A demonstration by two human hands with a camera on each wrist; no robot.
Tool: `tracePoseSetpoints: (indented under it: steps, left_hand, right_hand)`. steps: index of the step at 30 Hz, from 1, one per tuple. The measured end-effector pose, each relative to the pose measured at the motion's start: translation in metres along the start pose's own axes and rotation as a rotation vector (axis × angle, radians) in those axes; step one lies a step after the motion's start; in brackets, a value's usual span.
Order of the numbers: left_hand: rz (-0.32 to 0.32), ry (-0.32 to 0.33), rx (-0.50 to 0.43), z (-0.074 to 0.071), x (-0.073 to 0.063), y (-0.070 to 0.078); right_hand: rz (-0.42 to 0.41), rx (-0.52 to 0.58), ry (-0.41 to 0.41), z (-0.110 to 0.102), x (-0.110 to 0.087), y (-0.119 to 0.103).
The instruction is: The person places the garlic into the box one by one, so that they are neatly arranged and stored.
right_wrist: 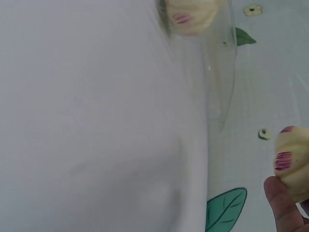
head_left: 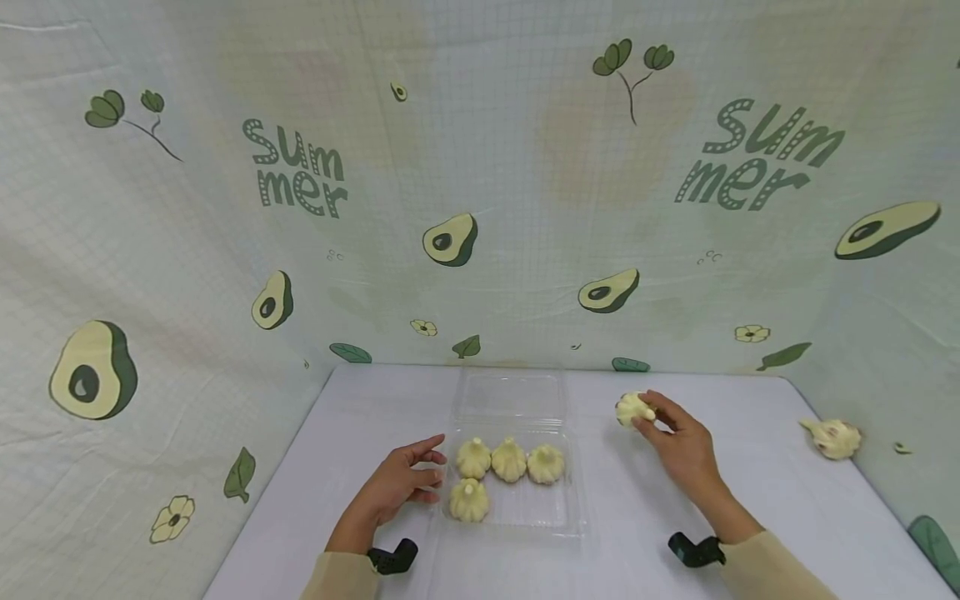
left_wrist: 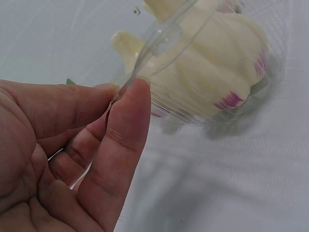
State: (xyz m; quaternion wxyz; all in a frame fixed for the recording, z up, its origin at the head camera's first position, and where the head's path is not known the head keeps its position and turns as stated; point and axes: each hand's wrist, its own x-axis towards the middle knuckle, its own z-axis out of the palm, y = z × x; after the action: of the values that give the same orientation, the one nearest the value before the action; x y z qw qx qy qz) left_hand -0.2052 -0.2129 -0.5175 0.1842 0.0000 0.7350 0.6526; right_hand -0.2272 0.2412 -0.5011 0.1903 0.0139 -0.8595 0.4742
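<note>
My left hand (head_left: 399, 485) is at the left side of an open clear plastic box (head_left: 532, 507). In the left wrist view, thumb and finger pinch the box's rim (left_wrist: 141, 65). Inside stand several garlic bulbs: three in a back row, such as the middle garlic bulb (head_left: 509, 461), and one front-left garlic bulb (head_left: 469, 501). To the right of the box, my right hand (head_left: 681, 446) holds another garlic bulb (head_left: 632, 409) above the table by its fingertips. The right wrist view shows purple streaks on this held bulb (right_wrist: 295, 162).
One more garlic bulb (head_left: 834, 439) lies at the table's right edge. The box's clear lid (head_left: 510, 397) is folded back toward the rear wall. A printed cloth (head_left: 517, 183) encloses the white table (head_left: 622, 542) at the back and sides.
</note>
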Motion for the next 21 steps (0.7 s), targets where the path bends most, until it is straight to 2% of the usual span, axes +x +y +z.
tracePoseSetpoints:
  steps: [3, 10, 21]
  left_hand:
    - [0.000, 0.000, -0.003, 0.000, 0.000, 0.000]
    - [0.009, -0.002, -0.007, 0.001, -0.002, 0.001]
    - [0.007, -0.001, -0.009, 0.001, -0.001, 0.002]
  right_hand:
    - [-0.008, 0.012, -0.002, 0.002, -0.004, -0.007]
    - [0.006, -0.048, -0.032, 0.005, -0.011, -0.025]
    - [0.067, -0.010, -0.100, 0.010, -0.021, -0.046]
